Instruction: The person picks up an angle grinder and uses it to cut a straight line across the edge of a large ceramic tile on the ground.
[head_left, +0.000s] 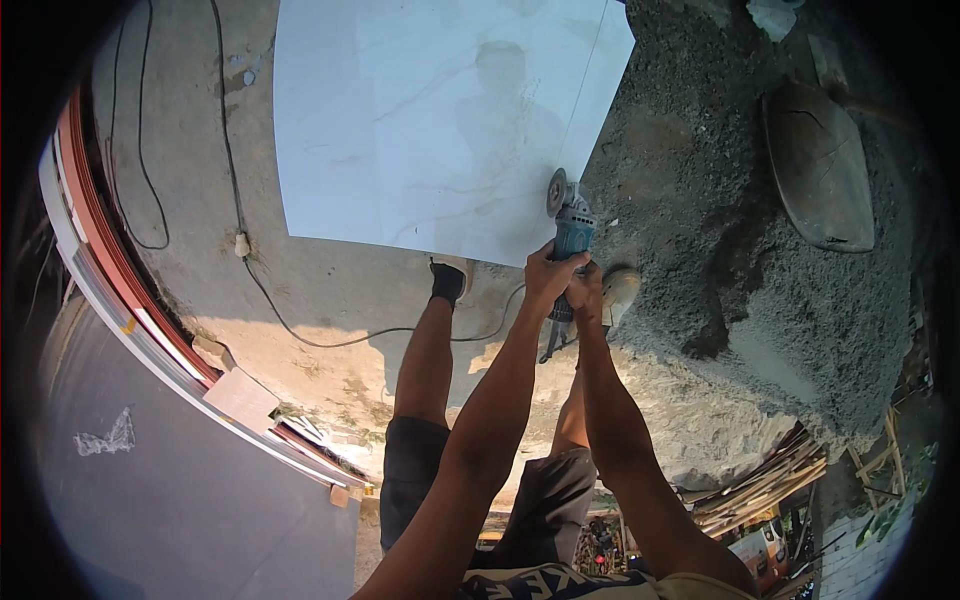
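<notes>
Angle grinder (574, 232) was at the edge of a white slab (400, 130).
Left hand (547, 275) and right hand (585, 290) gripped it.

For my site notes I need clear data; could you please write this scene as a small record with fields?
Piece: white slab with faint veins and a thin dark line
Tool: blue grinder, its disc over the slab; contact unclear
Left grip: closed on the grinder
Right grip: closed around the grinder, too
Left of slab: dark cord with a pale connector
Right of slab: gray sand heap
</notes>
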